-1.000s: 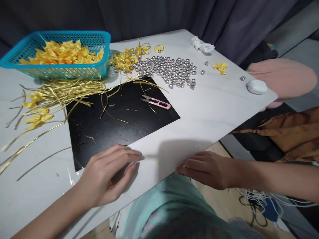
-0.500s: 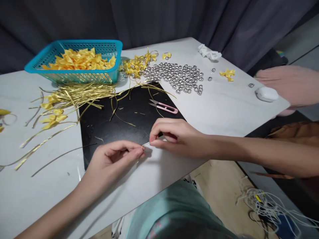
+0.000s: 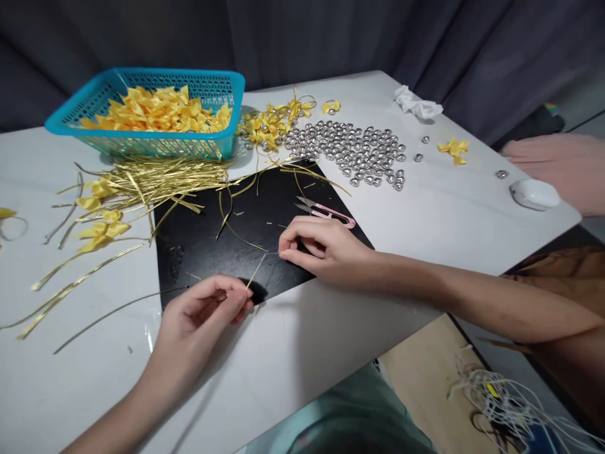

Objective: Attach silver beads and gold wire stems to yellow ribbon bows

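From my feed, I have the left hand [image 3: 201, 321] in a tight pinch grip on a thin gold strand [image 3: 256, 271]; the right hand [image 3: 328, 249], thumb to fingertip, pinches it further along. The strand bends between them, over the black mat [image 3: 201, 224] on the desk [image 3: 265, 372]. I see pink snips [image 3: 331, 212] just beyond the right hand.

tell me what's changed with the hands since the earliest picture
The right hand has moved forward from the near edge of the table to over the black mat, and now pinches a thin strand. The left hand, palm-down at first, now pinches the strand too. The blue basket, silver beads and pink scissors stayed put.
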A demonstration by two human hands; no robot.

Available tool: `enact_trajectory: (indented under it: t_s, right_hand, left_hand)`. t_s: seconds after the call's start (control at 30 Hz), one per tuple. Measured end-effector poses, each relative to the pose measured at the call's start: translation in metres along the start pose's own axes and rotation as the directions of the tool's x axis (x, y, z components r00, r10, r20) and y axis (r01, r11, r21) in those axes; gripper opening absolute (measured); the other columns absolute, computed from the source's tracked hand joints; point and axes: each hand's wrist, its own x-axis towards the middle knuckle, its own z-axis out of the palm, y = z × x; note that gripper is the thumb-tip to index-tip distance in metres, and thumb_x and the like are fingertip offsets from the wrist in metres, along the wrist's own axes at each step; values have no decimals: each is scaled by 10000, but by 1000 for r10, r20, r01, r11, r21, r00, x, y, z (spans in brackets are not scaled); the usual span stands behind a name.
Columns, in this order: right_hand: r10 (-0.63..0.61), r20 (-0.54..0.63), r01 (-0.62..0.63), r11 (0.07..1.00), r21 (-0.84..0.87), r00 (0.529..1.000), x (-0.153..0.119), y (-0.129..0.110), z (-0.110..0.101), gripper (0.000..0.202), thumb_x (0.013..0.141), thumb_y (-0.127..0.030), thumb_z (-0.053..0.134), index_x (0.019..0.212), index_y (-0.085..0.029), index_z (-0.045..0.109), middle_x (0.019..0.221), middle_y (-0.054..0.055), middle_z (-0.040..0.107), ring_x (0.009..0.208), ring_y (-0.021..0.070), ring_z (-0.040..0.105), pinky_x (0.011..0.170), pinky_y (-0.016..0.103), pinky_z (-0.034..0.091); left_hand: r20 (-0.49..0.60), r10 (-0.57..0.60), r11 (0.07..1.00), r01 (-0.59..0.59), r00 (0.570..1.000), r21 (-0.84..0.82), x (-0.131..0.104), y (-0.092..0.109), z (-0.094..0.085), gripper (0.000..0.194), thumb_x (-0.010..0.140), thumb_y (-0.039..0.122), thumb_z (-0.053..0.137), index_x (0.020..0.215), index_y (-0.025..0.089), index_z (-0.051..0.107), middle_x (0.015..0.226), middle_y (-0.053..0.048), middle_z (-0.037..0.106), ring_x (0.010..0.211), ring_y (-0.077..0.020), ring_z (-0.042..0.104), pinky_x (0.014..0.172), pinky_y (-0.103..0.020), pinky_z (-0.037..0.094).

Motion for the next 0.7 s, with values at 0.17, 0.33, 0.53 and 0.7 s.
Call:
enact_trajectory:
  t_s: [0.17,0.33,0.53,0.7]
  right_hand:
    - [0,-72,-4,998,-55,997,-2,4,-4,96,860,-180,581,778,-136,604,690,-35,497,582,63,366,646,206,347]
    - [18,-66,-22,998,-58,998,-1,10,-11,97,862,-190,574,779,-145,596,656,-47,468,581,72,360,728,243,386]
    - [62,-52,-66,994,-83,997,-2,12,-15,112,867,-216,569,785,-150,605,628,-52,442,610,84,401,743,263,359]
    - [86,-37,-90,991,-96,996,-2,12,-17,114,875,-221,572,799,-146,611,648,-52,451,612,79,413,738,268,337]
  left_hand:
    - [-25,-43,996,41,999,-75,-1,-4,-3,132,823,325,686,756,214,713,650,1,669,563,-109,602,519,-159,520]
    - [-22,-58,991,55,998,-119,-2,-2,-4,135,835,305,672,737,224,720,628,0,662,556,-103,596,508,-142,515]
    - [21,-47,985,50,999,-167,0,-1,-5,133,826,328,692,733,240,729,625,3,668,555,-89,587,504,-119,492]
    - [79,-7,983,21,997,-185,2,2,-6,164,823,362,698,714,240,710,611,14,646,555,-78,561,522,-116,488]
